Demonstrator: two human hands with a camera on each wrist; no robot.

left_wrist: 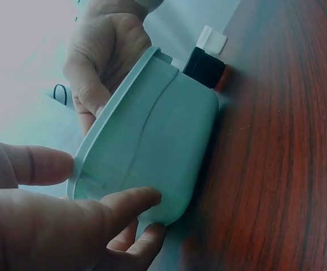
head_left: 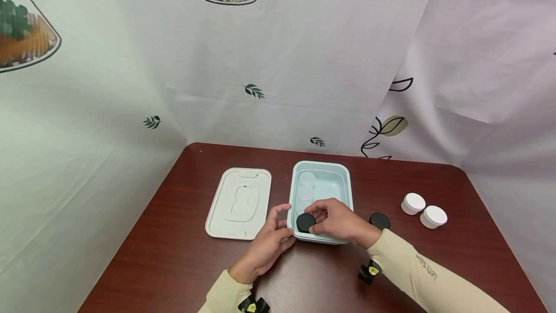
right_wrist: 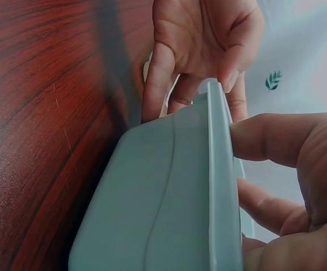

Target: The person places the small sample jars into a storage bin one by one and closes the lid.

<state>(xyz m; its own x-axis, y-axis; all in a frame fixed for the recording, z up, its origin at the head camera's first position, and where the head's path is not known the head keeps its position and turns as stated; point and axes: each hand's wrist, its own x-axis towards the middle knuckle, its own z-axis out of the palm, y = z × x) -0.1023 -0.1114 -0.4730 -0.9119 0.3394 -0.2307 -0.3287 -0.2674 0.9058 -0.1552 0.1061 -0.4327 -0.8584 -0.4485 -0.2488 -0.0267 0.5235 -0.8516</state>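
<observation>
Black jar, round, flat-topped, pinched by right grip in pale-blue tub, left grip spread against tub

A round black jar is in the right hand, inside the light blue tub the left hand holds.

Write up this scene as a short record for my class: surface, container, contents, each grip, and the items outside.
Surface: dark red-brown wood-grain table
Container: light-blue rectangular plastic tub, uncovered
Contents: translucent round pieces along its left side; full count unclear
Left grip: holding the tub's near-left corner
Right grip: holding a black round container inside that corner
Left of tub: flat white rounded-rectangular lid
Right of tub: second black round container, partly hidden; two white round jars farther right
</observation>
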